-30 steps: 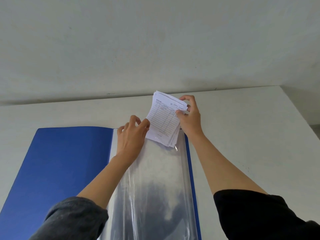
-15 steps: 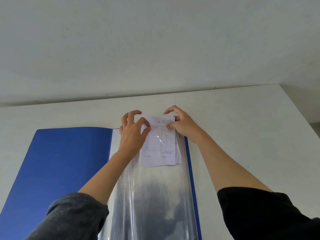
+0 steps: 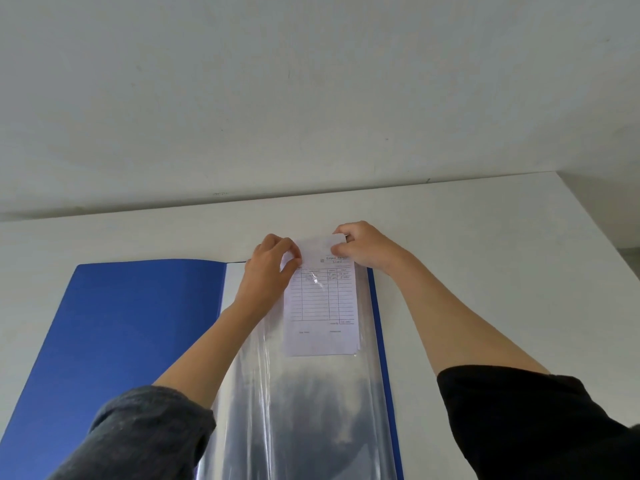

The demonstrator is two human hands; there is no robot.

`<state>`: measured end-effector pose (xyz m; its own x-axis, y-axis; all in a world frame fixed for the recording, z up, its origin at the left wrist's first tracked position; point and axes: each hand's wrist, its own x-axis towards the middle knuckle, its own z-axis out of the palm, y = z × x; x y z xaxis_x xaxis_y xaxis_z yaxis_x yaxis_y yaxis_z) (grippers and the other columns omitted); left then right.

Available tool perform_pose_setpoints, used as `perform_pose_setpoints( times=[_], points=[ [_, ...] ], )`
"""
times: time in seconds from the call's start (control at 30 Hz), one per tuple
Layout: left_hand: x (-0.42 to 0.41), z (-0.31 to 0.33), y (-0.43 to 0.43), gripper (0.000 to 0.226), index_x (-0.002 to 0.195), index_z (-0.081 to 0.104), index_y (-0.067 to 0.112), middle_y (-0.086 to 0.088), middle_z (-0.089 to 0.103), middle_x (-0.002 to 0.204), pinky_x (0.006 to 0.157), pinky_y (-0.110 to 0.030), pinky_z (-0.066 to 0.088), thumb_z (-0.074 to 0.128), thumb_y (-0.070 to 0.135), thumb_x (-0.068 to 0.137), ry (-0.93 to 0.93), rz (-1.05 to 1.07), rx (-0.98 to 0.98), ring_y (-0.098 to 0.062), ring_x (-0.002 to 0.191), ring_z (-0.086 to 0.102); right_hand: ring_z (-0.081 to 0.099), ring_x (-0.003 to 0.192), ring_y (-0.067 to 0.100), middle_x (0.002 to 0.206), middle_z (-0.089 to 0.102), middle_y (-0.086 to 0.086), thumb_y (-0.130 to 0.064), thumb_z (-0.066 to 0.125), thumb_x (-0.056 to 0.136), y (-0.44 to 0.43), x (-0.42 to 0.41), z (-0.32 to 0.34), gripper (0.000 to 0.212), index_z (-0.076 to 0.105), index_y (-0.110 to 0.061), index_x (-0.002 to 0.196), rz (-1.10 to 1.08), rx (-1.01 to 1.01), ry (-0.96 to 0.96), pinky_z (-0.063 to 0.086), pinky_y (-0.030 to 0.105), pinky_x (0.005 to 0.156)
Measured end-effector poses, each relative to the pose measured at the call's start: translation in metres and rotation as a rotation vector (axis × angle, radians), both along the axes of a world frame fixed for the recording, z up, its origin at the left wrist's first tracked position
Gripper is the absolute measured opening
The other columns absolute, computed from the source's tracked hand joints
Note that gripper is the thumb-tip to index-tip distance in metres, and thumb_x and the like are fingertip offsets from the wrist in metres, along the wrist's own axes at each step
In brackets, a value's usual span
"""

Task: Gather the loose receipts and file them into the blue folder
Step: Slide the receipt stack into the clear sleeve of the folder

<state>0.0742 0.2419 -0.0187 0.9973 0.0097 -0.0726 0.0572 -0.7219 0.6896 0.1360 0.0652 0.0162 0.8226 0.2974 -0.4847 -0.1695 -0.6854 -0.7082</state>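
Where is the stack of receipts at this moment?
The receipts sit mostly inside the clear sleeve on the blue folder, at its far end, between the left hand and right hand.

Your left hand (image 3: 268,268) and right hand (image 3: 363,249) pinch the top edge of the receipts (image 3: 320,306) at the mouth of a clear sleeve (image 3: 304,410). The stack lies mostly inside the sleeve. The blue folder (image 3: 131,334) lies open on the white counter (image 3: 485,254).
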Motion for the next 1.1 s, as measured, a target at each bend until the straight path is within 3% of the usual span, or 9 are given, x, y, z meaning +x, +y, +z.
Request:
perform_pose_setpoints(
  times=[0.13,0.27,0.4,0.53,0.63,0.7,0.87,0.97,1.1],
  points=[
    [-0.001,0.002,0.0,0.01,0.096,0.059,0.012,-0.003,0.054,0.123,0.085,-0.024,0.038,0.054,0.019,0.091,0.023,-0.017,-0.023,-0.022,0.108,0.054,0.05,0.072,0.012,0.077,0.051,-0.004,-0.009,0.058,0.089,0.0,0.001,0.006,0.026,0.059,-0.019,0.112,0.087,-0.031,0.009,0.038,0.02,0.058],
    [-0.002,0.002,0.0,0.008,0.096,0.056,0.014,-0.003,0.063,0.108,0.08,-0.024,0.041,0.052,0.02,0.092,0.062,-0.01,-0.049,-0.017,0.096,0.058,0.05,0.081,0.011,0.077,0.05,-0.01,-0.012,0.053,0.093,-0.001,-0.002,0.006,0.022,0.064,-0.02,0.11,0.115,-0.004,0.001,0.037,0.019,0.064],
    [-0.002,0.001,0.0,0.005,0.093,0.054,0.019,0.003,0.063,0.095,0.089,-0.037,0.047,0.051,0.022,0.092,0.068,-0.014,-0.017,-0.017,0.091,0.059,0.057,0.104,0.014,0.107,0.065,-0.002,-0.032,0.061,0.089,-0.002,-0.006,0.003,0.026,0.068,-0.018,0.11,0.11,0.019,0.047,0.042,0.024,0.086],
    [0.0,0.001,-0.002,0.004,0.092,0.053,0.02,-0.001,0.064,0.097,0.093,-0.048,0.045,0.05,0.023,0.093,0.094,-0.022,-0.007,-0.02,0.089,0.059,0.057,0.099,0.016,0.105,0.058,0.0,-0.026,0.072,0.08,-0.003,-0.008,-0.001,0.04,0.062,-0.02,0.117,0.154,-0.03,0.034,0.045,0.025,0.084],
    [0.001,0.0,0.0,0.004,0.09,0.052,0.021,0.0,0.065,0.089,0.091,-0.05,0.046,0.049,0.023,0.093,0.108,-0.029,-0.017,-0.02,0.083,0.06,0.059,0.087,0.011,0.095,0.063,-0.001,-0.017,0.075,0.076,-0.002,-0.008,-0.002,0.028,0.069,-0.015,0.103,0.243,-0.071,0.053,0.045,0.022,0.077],
    [0.002,-0.001,0.003,0.006,0.088,0.052,0.021,0.001,0.066,0.079,0.089,-0.05,0.047,0.049,0.023,0.093,0.117,-0.03,-0.039,-0.02,0.075,0.062,0.061,0.089,0.014,0.092,0.068,-0.001,-0.017,0.076,0.075,0.0,-0.009,-0.007,0.02,0.073,-0.013,0.094,0.275,-0.112,0.099,0.049,0.027,0.082],
    [0.001,-0.004,0.003,0.005,0.091,0.055,0.021,0.002,0.067,0.088,0.093,-0.046,0.043,0.051,0.023,0.091,0.078,-0.039,-0.014,-0.019,0.085,0.06,0.048,0.11,0.026,0.116,0.05,0.0,-0.036,0.081,0.065,0.003,-0.013,-0.022,0.015,0.067,-0.029,0.069,0.274,-0.328,0.035,0.043,0.041,0.097],
    [-0.006,-0.008,0.005,0.016,0.106,0.059,0.022,0.002,0.059,0.113,0.1,-0.037,0.029,0.053,0.023,0.091,-0.077,0.041,0.075,-0.018,0.107,0.053,0.031,0.123,0.022,0.127,0.041,-0.003,-0.037,0.077,0.07,-0.002,-0.019,-0.022,0.032,0.066,-0.026,0.099,0.262,-0.367,-0.145,0.033,0.038,0.096],
    [-0.031,-0.012,0.025,0.028,0.12,0.053,0.02,0.001,0.051,0.13,0.108,-0.042,0.021,0.049,0.024,0.093,-0.166,0.175,0.199,-0.018,0.126,0.04,0.03,0.127,0.023,0.133,0.038,0.003,-0.041,0.071,0.075,-0.006,-0.053,-0.027,0.063,0.043,-0.021,0.128,-0.048,-0.335,-0.307,0.034,0.038,0.09]
  ],
)
